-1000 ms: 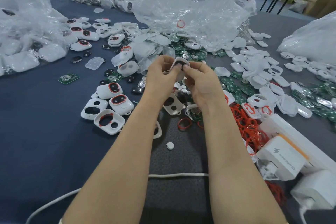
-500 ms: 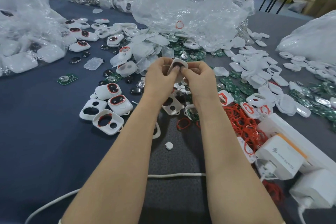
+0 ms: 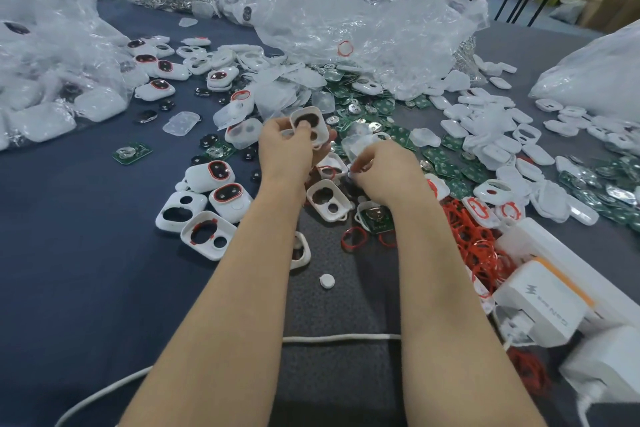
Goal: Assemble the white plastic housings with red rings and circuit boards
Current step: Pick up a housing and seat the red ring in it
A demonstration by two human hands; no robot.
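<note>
My left hand (image 3: 282, 149) holds a white plastic housing (image 3: 309, 124) with two openings, tilted up above the table. My right hand (image 3: 384, 170) has dropped lower and to the right, fingers curled over small parts near a clear plastic cover (image 3: 356, 146); what it pinches is hidden. Below the hands lie an empty white housing (image 3: 327, 199) and a housing with a green circuit board (image 3: 375, 218). Loose red rings (image 3: 354, 238) lie near my right wrist, with a bigger heap of red rings (image 3: 474, 246) to the right. Finished housings (image 3: 228, 196) sit at left.
Green circuit boards (image 3: 446, 170) and white covers (image 3: 485, 135) spread across the right side. Crumpled clear bags (image 3: 363, 17) stand at the back and left. A white power strip with chargers (image 3: 543, 302) sits at the right front. A white cable (image 3: 339, 338) crosses under my forearms.
My hands have parted. The left one keeps the white housing and has turned its open face toward me. The right one has moved down and right onto the parts pile.
</note>
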